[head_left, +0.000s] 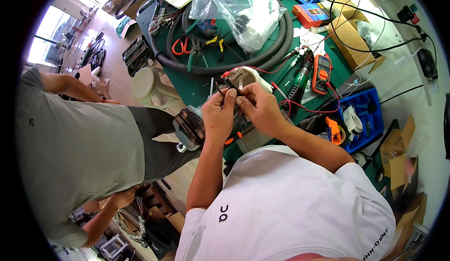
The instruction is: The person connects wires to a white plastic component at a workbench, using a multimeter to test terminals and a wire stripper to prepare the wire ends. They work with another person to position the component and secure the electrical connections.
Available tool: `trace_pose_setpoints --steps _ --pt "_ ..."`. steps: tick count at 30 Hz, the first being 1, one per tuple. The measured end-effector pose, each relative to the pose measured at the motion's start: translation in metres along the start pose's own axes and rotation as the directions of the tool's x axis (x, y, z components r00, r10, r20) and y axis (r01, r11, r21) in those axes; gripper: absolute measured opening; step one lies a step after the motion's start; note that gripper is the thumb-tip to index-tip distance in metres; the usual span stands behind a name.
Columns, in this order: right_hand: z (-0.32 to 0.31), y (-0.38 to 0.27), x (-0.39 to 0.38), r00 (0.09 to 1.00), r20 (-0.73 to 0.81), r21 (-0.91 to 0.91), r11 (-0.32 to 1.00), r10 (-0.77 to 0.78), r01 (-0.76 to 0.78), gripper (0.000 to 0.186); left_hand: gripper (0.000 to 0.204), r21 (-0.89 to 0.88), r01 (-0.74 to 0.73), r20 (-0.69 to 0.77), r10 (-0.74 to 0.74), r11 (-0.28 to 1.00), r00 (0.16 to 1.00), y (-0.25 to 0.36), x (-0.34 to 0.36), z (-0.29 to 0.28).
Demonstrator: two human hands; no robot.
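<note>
Close together over the front of the green bench, both my hands are closed, fingertips pinching a small black piece (230, 86), perhaps a connector; its exact kind is hidden by the fingers. My left hand (218, 116) grips it between thumb and forefinger. From the other side, my right hand (260, 107) pinches it, the thumb bent inward. A red-tipped lead end (227, 74) shows just beyond the fingertips. Behind the hands stands a cream-coloured curved housing (251, 76). An orange multimeter (321, 74) lies to the right, with a red lead running toward my right wrist.
A thick black cable coil (161, 59) rings pliers (197, 55) and a clear plastic bag (229, 12). At right sit a blue parts bin (375, 115) and an open cardboard box (351, 41). Another person (84, 153) stands at left, beside a cream stool (147, 84).
</note>
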State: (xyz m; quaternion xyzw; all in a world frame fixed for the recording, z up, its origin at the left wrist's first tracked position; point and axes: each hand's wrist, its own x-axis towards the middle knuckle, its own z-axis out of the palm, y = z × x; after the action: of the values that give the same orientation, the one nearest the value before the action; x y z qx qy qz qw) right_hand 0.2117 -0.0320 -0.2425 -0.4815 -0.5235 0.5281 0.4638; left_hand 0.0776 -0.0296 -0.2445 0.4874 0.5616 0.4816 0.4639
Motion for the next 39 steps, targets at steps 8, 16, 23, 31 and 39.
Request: trace_pose_setpoints --steps 8,16,23,31,39 --pt "-0.029 -0.012 0.008 0.971 -0.129 -0.214 0.962 -0.203 0.172 0.011 0.035 0.16 -0.18 0.068 0.171 0.971 0.983 0.002 -0.001 -0.004" --pt "-0.032 -0.024 -0.003 0.869 0.053 -0.443 0.768 -0.493 0.463 0.01 0.027 0.339 -0.228 0.1 0.206 0.913 0.973 0.014 -0.002 -0.001" --pt "-0.031 -0.021 0.0 0.84 0.052 -0.47 0.729 -0.539 0.497 0.01 0.026 0.341 -0.278 0.093 0.262 0.898 0.961 0.012 -0.002 -0.001" --pt "-0.034 -0.017 -0.006 0.819 0.045 -0.454 0.719 -0.572 0.527 0.01 0.027 0.388 -0.273 0.123 0.244 0.881 0.962 0.013 -0.003 -0.002" --pt "-0.031 -0.017 -0.004 0.824 0.015 -0.483 0.718 -0.566 0.502 0.01 0.026 0.358 -0.367 0.112 0.351 0.858 0.93 0.011 -0.001 0.001"
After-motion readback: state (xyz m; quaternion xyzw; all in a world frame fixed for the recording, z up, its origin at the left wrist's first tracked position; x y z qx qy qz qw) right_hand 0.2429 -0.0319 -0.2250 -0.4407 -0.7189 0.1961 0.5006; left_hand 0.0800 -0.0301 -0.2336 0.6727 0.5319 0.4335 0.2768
